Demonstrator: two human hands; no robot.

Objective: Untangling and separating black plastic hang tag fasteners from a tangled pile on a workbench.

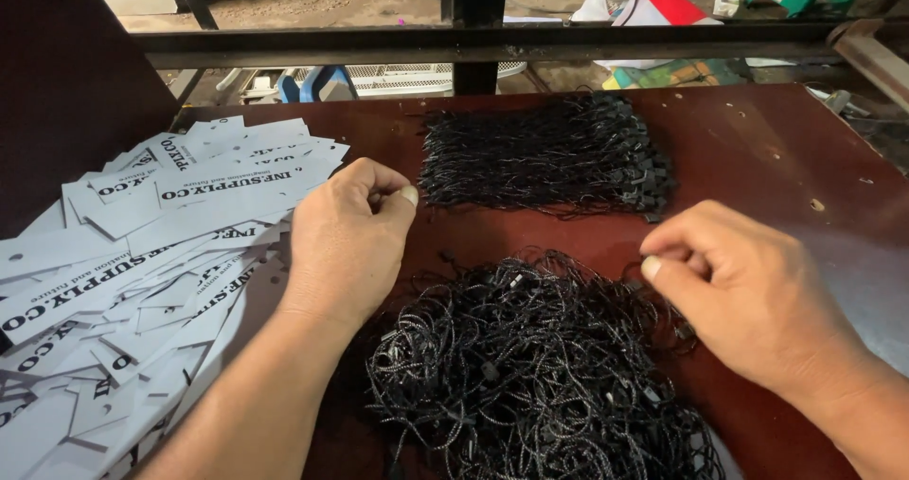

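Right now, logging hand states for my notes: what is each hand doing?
Left hand: fingers curled shut beside the white printed paper tags; contents cannot be told.
Right hand: fingers pinched over the loose pile of black string loops.

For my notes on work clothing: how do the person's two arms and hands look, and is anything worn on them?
Both are bare. The left hand and the right hand carry no gloves, rings or watch that can be seen. No sleeve covers either forearm as far as the picture shows. Nails are short and unpainted.
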